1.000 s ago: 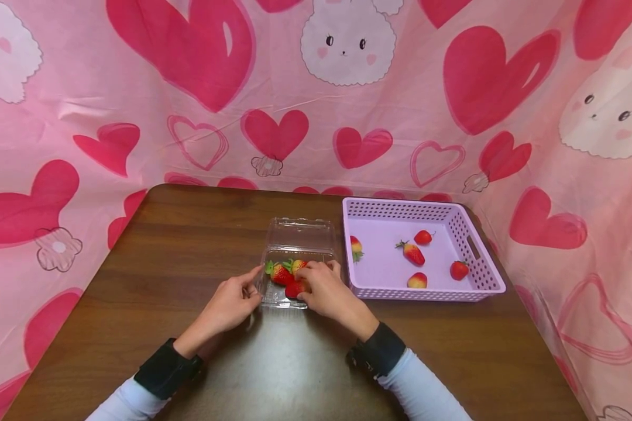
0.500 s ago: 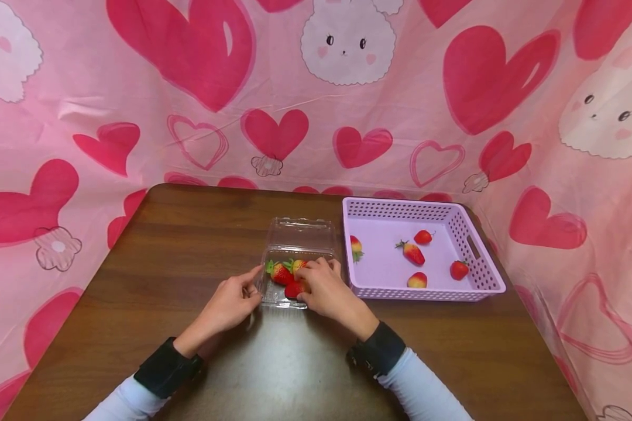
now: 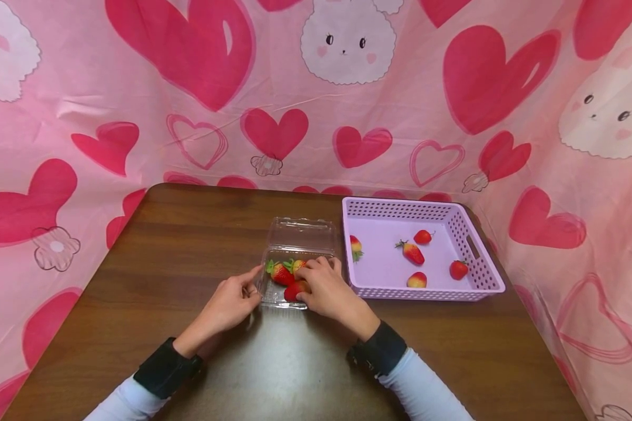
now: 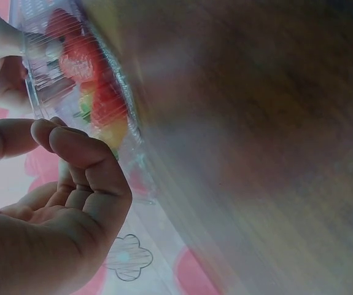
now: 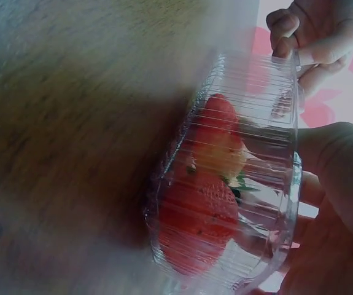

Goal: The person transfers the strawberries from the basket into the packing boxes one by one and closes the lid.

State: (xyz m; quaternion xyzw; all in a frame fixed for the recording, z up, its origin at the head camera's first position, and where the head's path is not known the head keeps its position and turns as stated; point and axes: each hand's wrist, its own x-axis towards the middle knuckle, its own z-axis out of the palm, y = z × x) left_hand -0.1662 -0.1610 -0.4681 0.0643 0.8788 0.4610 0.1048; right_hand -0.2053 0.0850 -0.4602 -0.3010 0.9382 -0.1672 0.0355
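Clear plastic sits under both of my hands in the head view: the box (image 3: 271, 296) stands on the brown counter (image 3: 216, 234), just left of the lilac basket (image 3: 381, 266), with its lid (image 3: 301, 234) laid back on the far side. My left hand (image 3: 230, 305) is against the box's left wall, and my right hand (image 3: 330, 293) reaches down inside, its thumb by the front red strawberry (image 3: 295, 290). Two leafy ones, a left strawberry (image 3: 281, 273) and a back strawberry (image 3: 299, 266), lie beyond it, while five loose strawberries (image 3: 412, 253) lie in the basket. From the left wrist, I see that hand's thumb and forefinger close up at the rim, the others bent in; whether they truly pinch the plastic, I cannot tell. From the right wrist, through the ribbed wall, my fingers look curled round the large strawberry (image 5: 197, 215) at the box's right end, clamped lightly as I judge it. I read the step as settling fruit in the box, well under way but unfinished, given what the basket holds. Next, I'd say, calls for loosening those right fingers and lifting them straight out without dragging the neighbours, the left steadying the light box so it doesn't slide.
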